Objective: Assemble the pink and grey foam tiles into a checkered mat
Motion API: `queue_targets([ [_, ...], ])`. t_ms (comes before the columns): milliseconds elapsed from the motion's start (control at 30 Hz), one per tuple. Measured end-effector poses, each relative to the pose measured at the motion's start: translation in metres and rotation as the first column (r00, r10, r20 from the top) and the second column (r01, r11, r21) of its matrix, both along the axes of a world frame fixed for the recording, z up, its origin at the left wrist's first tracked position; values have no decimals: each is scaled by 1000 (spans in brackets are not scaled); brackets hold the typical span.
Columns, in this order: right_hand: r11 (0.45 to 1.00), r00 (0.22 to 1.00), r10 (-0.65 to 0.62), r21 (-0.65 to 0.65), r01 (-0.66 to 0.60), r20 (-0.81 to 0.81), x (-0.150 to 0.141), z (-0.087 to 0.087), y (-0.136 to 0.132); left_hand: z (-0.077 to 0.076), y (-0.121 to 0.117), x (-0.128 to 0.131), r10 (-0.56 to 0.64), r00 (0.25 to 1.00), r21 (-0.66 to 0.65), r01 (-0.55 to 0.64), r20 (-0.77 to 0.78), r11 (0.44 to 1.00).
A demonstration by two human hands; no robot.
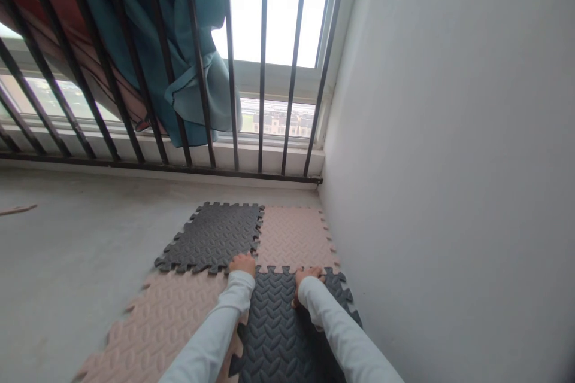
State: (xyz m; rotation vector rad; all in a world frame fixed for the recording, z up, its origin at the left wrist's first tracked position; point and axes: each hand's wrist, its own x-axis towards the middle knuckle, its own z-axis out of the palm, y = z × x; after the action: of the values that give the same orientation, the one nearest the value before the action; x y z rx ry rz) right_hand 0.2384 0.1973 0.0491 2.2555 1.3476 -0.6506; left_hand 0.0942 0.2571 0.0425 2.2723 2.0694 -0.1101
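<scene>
Four interlocking foam tiles lie on the floor in a checker pattern: a far black tile [220,233], a far pink tile [294,236], a near pink tile [171,317] and a near black tile [274,335]. My left hand [242,263] rests close to the corner where they meet; its fingers are mostly hidden. Across the seam between the far pink and near black tiles lies my right hand [308,277], fingers apart and thumb toward the left. Beneath both hands the toothed edges look joined or very close. White sleeves cover both arms.
A white wall [449,161] rises along the right side of the tiles. Beyond them a dark metal railing [202,169] crosses before the window, with blue cloth [197,72] hanging behind its bars. Grey floor [76,251] stretches left, where a thin brownish object [18,210] lies.
</scene>
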Motion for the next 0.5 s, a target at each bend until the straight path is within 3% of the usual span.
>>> queue_targets([
  [133, 1000, 1000, 5, -25, -5, -1, 0, 1, 1, -5, 2, -8, -22, 1000, -29, 22, 3, 999],
  [500, 1000, 999, -29, 7, 29, -38, -1, 0, 2, -1, -4, -13, -123, 992, -62, 123, 4, 991],
])
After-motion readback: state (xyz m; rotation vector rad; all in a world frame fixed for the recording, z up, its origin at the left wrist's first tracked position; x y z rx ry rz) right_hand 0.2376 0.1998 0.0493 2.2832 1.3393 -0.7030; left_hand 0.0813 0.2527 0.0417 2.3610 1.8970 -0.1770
